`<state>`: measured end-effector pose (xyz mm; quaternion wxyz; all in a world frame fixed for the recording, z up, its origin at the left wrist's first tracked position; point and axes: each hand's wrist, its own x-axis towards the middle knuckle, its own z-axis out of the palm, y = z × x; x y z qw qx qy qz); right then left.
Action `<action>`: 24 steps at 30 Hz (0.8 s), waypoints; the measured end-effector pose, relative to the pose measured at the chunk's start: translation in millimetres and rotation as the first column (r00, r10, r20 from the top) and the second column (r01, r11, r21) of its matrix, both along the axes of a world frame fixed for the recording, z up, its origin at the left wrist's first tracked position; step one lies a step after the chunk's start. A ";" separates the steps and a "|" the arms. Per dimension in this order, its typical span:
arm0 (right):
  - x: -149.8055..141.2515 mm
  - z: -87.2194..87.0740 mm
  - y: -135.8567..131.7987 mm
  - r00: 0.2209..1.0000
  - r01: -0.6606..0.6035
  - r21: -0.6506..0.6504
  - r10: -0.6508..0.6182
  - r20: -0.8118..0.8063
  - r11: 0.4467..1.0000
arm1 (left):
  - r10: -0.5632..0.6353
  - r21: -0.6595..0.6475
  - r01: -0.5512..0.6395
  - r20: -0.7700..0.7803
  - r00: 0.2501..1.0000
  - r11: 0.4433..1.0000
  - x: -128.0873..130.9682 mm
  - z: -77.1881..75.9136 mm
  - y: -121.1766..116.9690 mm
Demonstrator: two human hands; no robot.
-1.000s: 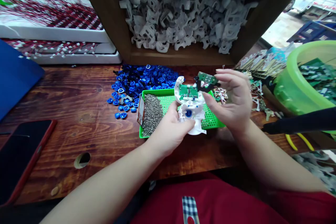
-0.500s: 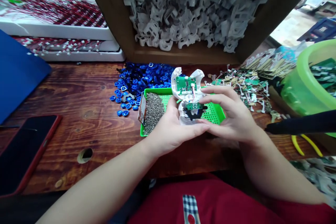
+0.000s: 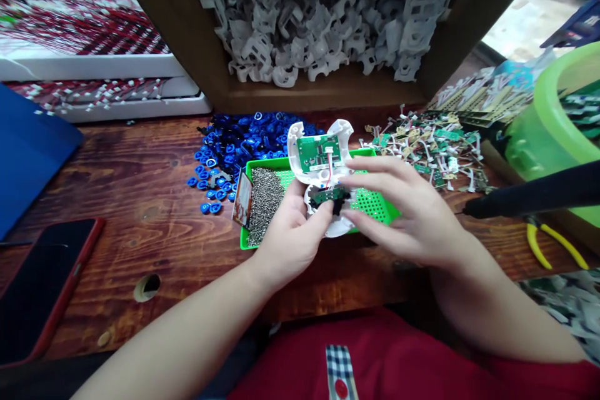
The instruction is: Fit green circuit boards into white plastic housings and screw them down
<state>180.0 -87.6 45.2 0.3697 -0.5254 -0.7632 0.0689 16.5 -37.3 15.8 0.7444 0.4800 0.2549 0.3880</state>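
Note:
Over a green basket (image 3: 375,205), my left hand (image 3: 293,231) grips an opened white plastic housing (image 3: 296,165) from the left, its thumb pressed on the black part in the lower half. A green circuit board (image 3: 319,154) sits in the upper half. Thin wires (image 3: 329,169) run from its white plug to a smaller board (image 3: 328,195) in the lower half. My right hand (image 3: 407,215) has its fingertips at the housing's right edge, fingers above and thumb below, around the lower half. Small screws (image 3: 266,203) fill the basket's left part.
Blue plastic parts (image 3: 253,137) lie behind the basket. Wired small boards (image 3: 435,144) are heaped to the right, near a green tub (image 3: 539,131), a black rod-like tool (image 3: 529,190) and yellow-handled pliers (image 3: 557,244). A box of white parts (image 3: 323,90) stands behind; a phone (image 3: 47,281) lies left.
My left thumb has moved up from the housing's lower edge onto the black part inside. My right fingers have spread a little and the right thumb has drawn back rightward.

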 end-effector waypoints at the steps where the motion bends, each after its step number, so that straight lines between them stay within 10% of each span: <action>1: -1.3 -2.4 0.6 0.983 0.066 -0.054 -0.074 -0.169 0.996 | 0.008 -0.001 -0.008 0.006 1.000 1.000 0.3 0.1 -0.2; 7: -13.1 -19.7 7.2 0.676 -0.246 -0.499 -0.222 -0.703 0.831 | 0.015 0.052 -0.015 0.008 1.000 0.999 1.1 1.6 -3.1; 16: -21.3 -19.1 6.5 0.609 -0.210 -0.470 -0.261 -0.749 0.858 | 0.149 0.367 -0.027 -0.309 0.939 0.930 -5.0 0.5 -4.1; 24: -20.6 -23.4 10.6 0.728 -0.099 -0.433 -0.231 -0.645 0.896 | -0.009 0.175 0.065 -0.304 0.953 0.982 -3.7 0.6 6.2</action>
